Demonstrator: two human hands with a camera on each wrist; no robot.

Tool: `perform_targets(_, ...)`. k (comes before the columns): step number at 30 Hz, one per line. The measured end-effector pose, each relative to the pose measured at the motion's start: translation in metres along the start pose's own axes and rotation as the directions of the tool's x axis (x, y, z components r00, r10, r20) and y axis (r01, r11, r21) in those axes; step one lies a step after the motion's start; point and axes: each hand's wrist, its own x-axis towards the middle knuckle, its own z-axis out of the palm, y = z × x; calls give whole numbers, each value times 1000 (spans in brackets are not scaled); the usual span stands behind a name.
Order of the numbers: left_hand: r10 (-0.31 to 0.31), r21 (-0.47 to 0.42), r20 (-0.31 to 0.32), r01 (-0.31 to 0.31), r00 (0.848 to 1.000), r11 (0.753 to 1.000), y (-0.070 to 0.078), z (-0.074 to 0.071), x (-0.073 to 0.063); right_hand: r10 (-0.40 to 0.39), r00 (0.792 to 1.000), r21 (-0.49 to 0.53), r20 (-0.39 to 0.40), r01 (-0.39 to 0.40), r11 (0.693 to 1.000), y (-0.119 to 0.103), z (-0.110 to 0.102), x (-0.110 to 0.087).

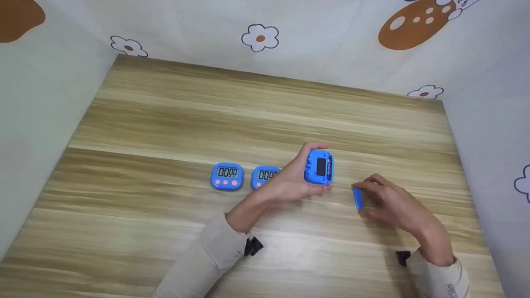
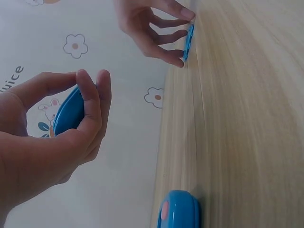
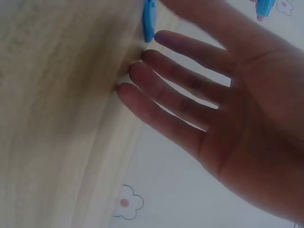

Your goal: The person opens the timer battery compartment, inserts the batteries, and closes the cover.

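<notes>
My left hand (image 1: 292, 180) grips a blue digital timer (image 1: 319, 176) by its edges, back side up. Its battery compartment is uncovered along the right edge, and a battery (image 1: 329, 167) shows inside. In the left wrist view the fingers curl round the timer (image 2: 71, 111), above the table. Off to the right, my right hand (image 1: 393, 203) pinches a small blue battery cover (image 1: 358, 198) between thumb and fingers, close over the tabletop. The cover (image 3: 149, 21) appears at the top of the right wrist view, at the index fingertip, while the other fingers extend loosely.
Two more blue timers lie face up on the wooden table (image 1: 165, 116): a left one (image 1: 227, 176) with pink buttons and a lit-up row of digits, and another (image 1: 265, 176) partly hidden by my left wrist. Patterned white cloth (image 1: 198, 33) stands along the table's far edge and sides.
</notes>
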Motion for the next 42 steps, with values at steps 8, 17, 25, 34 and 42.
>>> perform_targets(8,4,2,-2,-4,1000,1000,-1,-1,1,-31,1000,164,-2,31,986,4,2,9)
perform_targets(17,22,-86,-82,-29,996,996,1,3,2,96,942,773,-322,203,601,-44,-12,23)
perform_targets(25,49,-128,-131,-66,990,990,3,9,1,147,889,722,-433,244,648,-73,-15,49)
perform_targets(34,44,-93,-211,-65,977,993,3,8,2,-45,861,475,-507,322,819,-92,-27,52)
perform_targets(42,60,-118,-236,-90,970,989,9,5,0,-158,859,459,-486,405,791,-99,-42,47)
